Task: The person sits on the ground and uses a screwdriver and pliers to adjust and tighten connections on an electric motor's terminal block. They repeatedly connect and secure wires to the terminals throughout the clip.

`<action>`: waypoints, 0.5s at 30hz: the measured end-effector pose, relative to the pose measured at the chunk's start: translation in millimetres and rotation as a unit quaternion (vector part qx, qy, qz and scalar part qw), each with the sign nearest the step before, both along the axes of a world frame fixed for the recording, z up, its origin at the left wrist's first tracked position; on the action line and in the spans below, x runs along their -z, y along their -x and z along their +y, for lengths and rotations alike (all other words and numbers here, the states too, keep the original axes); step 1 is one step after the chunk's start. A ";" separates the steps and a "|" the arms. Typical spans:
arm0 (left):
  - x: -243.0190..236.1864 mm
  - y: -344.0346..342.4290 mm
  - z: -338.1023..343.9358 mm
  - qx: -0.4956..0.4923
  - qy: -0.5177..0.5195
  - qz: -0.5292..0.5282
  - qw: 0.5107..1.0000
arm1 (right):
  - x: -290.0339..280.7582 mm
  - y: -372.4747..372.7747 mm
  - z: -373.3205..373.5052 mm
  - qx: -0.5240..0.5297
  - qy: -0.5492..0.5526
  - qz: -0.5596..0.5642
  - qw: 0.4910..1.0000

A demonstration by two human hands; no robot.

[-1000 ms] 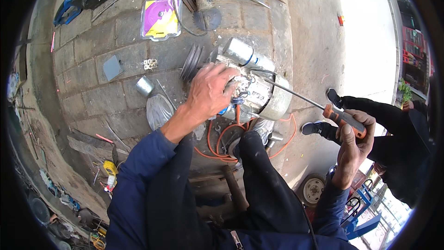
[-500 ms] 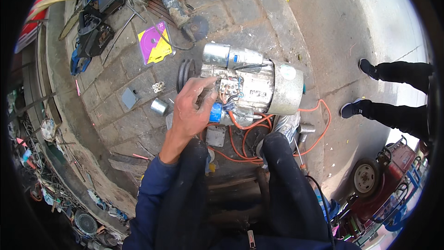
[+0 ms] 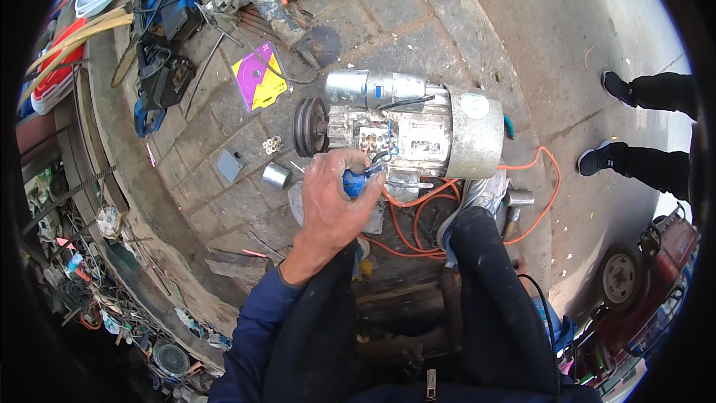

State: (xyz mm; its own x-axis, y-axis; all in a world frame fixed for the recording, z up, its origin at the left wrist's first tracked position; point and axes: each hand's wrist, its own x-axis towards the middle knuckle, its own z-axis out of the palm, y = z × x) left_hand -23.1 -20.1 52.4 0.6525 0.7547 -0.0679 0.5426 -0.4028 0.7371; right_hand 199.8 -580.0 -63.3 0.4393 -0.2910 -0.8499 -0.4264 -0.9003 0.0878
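An electric motor point(image 3: 425, 134) lies on its side on the paving, with a grooved pulley point(image 3: 310, 127) at its left end and a silver fan cover point(image 3: 477, 136) at its right. Along its far side runs a silver cylinder point(image 3: 373, 88). My left hand point(image 3: 332, 194) is over its near left corner, palm down, thumb and forefinger curved but apart. Between them shows a blue-banded cylinder point(image 3: 353, 183), and dark taped wires point(image 3: 377, 167) lie by the thumb tip. Just beyond the fingers is an uncovered terminal area point(image 3: 371, 138). My right hand is out of view.
Orange cable point(image 3: 552, 172) loops around the motor's near side. Left of it lie a metal cylinder point(image 3: 277, 175), a grey plate point(image 3: 227, 166) and a purple-yellow package point(image 3: 259, 80). A blue-and-black chainsaw point(image 3: 160, 78) sits farther off. Another person's shoes point(image 3: 597, 158) are at right.
My left hand has moved from the motor's terminal area nearer to me, onto the blue-banded cylinder and taped wires. The whole view has shifted, so the scene sits farther right.
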 end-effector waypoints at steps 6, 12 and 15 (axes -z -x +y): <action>0.0 5.7 -3.4 -0.068 0.051 0.013 0.996 | -87.4 -89.4 258.7 -0.192 -0.354 -0.162 0.901; -6.7 -1.4 -3.6 -0.123 0.117 0.002 0.985 | -134.1 -19.0 435.8 -0.503 -0.560 -0.125 0.646; -6.5 -3.9 -4.2 -0.067 -0.008 0.023 0.997 | -120.5 20.6 458.3 -0.585 -0.557 -0.181 0.561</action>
State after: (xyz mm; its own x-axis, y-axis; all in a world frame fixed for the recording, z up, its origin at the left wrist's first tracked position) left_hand -19.2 -24.2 59.0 0.5425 0.8360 -0.0828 0.6254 -0.3361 0.7042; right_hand 179.2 -121.8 57.1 -0.0210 0.9997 -0.0106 0.7051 0.0073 -0.7091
